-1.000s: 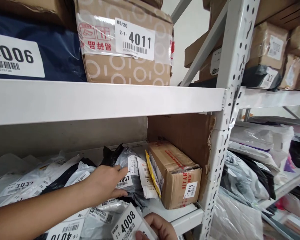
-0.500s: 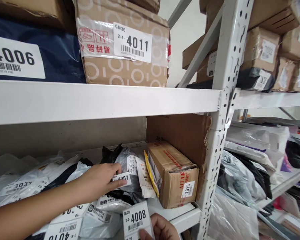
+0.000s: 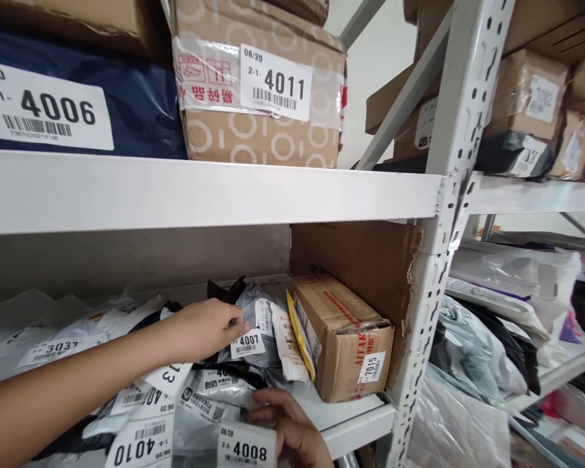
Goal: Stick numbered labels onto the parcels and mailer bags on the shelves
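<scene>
A person's bare left hand (image 3: 219, 328) reaches in from the left over a lower shelf heaped with plastic mailing bags. Its fingers curl down at the upper edge of a white label marked 4007 (image 3: 247, 343), which lies on a grey plastic bag (image 3: 267, 363) near the back right of the heap. From where I stand I cannot tell whether the fingers grip the bag or only rest against it.

The right hand (image 3: 292, 426) comes up from the bottom edge, below and to the right of the left one, well apart from it. It is closed on the right edge of a white label marked 4008 (image 3: 247, 447), and its upper fingers bend toward a silvery-white bag (image 3: 227, 389); whether they touch it is unclear.

To the right of the grey bag lean a pale packet (image 3: 288, 348) and a yellow envelope (image 3: 301, 338). The envelope stands against a brown cardboard box marked 7015 (image 3: 341, 338). At lower left, under the forearm, is an upside-down label reading 4010 (image 3: 141, 447). Above the white shelf beam (image 3: 209, 195) sit a dark blue parcel marked 4006 (image 3: 143, 107) and a cardboard box marked 4011 (image 3: 258, 133).
</scene>
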Available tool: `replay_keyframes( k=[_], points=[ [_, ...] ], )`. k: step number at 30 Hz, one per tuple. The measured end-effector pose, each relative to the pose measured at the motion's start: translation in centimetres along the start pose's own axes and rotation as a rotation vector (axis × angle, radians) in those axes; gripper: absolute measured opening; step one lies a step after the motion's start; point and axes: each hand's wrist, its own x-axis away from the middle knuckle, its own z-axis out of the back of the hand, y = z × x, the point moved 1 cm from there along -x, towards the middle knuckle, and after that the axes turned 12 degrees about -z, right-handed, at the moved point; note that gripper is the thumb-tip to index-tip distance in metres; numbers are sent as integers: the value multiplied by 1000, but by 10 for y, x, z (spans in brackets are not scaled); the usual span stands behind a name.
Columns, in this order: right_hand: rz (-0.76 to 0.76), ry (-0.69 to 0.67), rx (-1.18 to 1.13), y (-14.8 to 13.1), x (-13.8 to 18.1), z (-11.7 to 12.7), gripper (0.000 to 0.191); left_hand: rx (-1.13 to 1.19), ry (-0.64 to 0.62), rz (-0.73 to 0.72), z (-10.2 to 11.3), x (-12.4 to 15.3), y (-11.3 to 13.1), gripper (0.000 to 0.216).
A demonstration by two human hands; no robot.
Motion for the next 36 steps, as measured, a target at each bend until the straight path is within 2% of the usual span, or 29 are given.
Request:
replay_keyframes(
  k=[3, 7, 12, 15, 21, 26, 29, 32, 34, 36],
  points=[
    [56, 12, 56, 0, -1, -2, 38, 126, 42, -67, 4, -7, 4, 34],
    [97, 25, 106, -3, -1, -6, 32, -1, 72, -8, 5, -14, 4, 25],
    [105, 38, 151, -8, -2, -6, 31, 360, 65, -60, 0, -25, 1, 36],
    [120, 69, 168, -12, -4, -3, 27, 470, 79, -106, 2, -27, 4, 45],
    [147, 134, 219, -15, -7, -3, 23, 564, 38, -251, 11, -23, 14, 68],
    [125, 167, 189, -9, -5, -12, 32, 585, -8, -308, 9, -22, 7, 73],
    [129, 176, 218, -10, -5, -12, 31, 480, 38, -274, 2, -19, 1, 61],
    [160, 153, 268, -14, -7, -11, 24, 113, 148, -111, -5, -12, 2, 43],
    [183, 115, 293, -15, -8, -12, 22, -109, 121, -53, -10, -8, 5, 27],
    [187, 96, 313, -12, -8, -12, 21, -196, 54, -57, -14, -3, 7, 18]
  ],
)
